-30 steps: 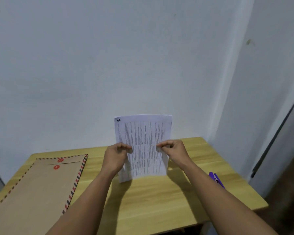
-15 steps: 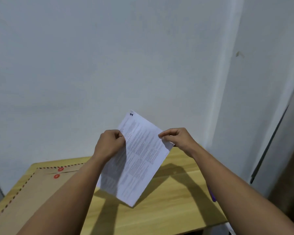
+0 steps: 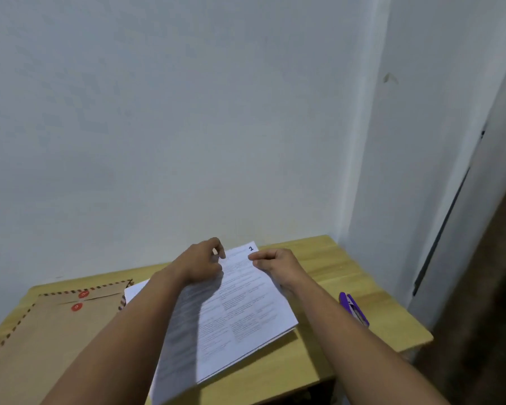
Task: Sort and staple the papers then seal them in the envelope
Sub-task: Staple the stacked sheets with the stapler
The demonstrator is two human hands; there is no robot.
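A stack of printed white papers (image 3: 240, 314) lies nearly flat on the wooden table (image 3: 333, 276), turned at an angle, with a "1" in its far corner. My left hand (image 3: 200, 263) pinches the stack's far left edge. My right hand (image 3: 278, 266) pinches the far right edge just below the "1". The stack's near right corner sits slightly off the tabletop. A brown envelope (image 3: 50, 328) with a striped border and two red button ties lies flat at the left. A purple stapler (image 3: 353, 308) lies on the table to the right of my right forearm.
A white wall stands right behind the table and another closes in on the right. The table's right edge (image 3: 421, 334) drops to a dark floor. The papers overlap the envelope's right corner.
The papers went from upright on their edge, to lifted and tilted in the air, to laid down almost flat on the table. Both hands came down with them.
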